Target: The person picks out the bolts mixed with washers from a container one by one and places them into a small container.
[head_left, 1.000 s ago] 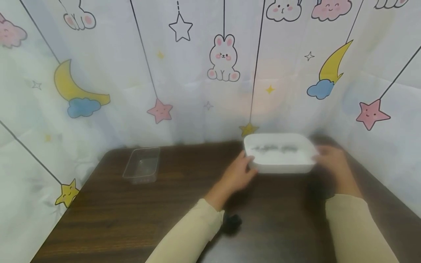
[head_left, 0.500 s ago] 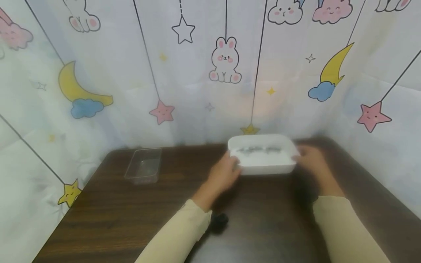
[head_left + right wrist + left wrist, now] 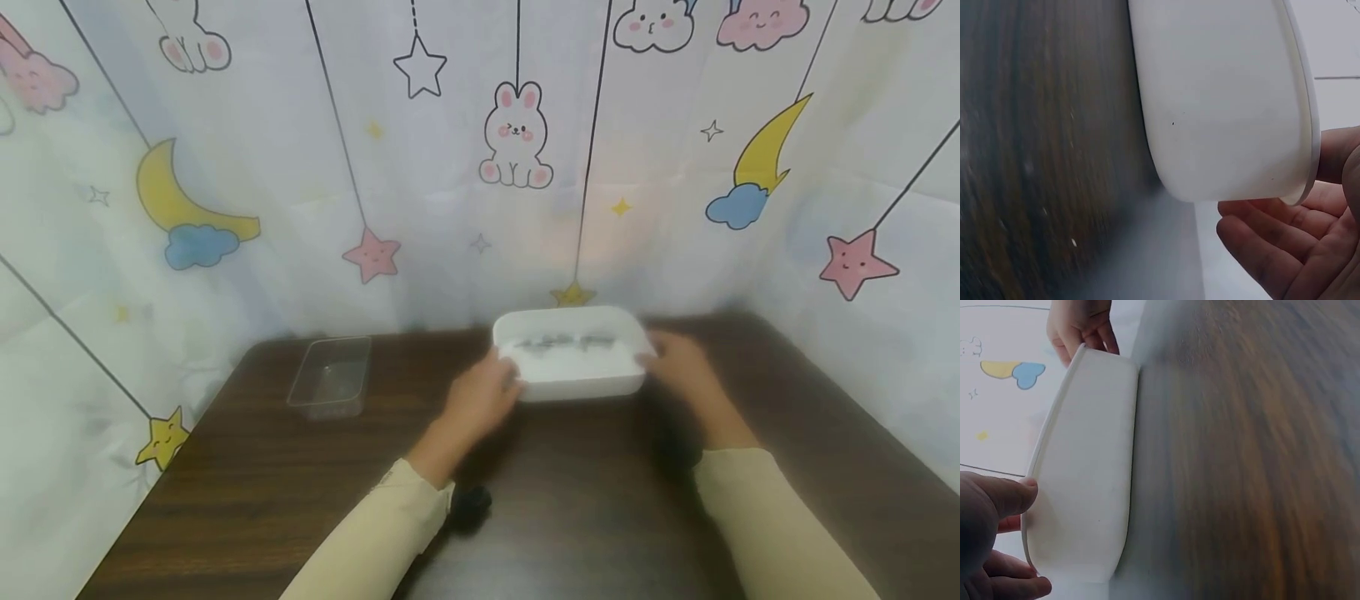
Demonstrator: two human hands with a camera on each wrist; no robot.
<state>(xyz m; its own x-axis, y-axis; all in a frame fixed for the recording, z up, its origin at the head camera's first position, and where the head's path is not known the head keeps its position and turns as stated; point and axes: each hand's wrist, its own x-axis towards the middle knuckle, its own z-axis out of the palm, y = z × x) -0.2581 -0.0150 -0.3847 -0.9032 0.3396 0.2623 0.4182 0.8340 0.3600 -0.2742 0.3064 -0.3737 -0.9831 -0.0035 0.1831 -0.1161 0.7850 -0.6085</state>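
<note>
A white rectangular tub with rounded corners stands at the back of the table, between my two hands. Small dark things lie in it, too blurred to name. My left hand grips its left end; in the left wrist view the thumb lies at the rim of the tub and the fingers are around that end. At the other end, my right hand holds the rim, with the thumb over it and the fingers under its outer side in the right wrist view. Whether the base touches the table cannot be told.
A clear plastic container stands at the table's back left. The dark wooden table reaches back to a white curtain printed with rabbits, stars and moons, which also hangs along both sides.
Both hands have moved left together, carrying the white tub from the back right towards the middle of the table. The clear container stays put.
</note>
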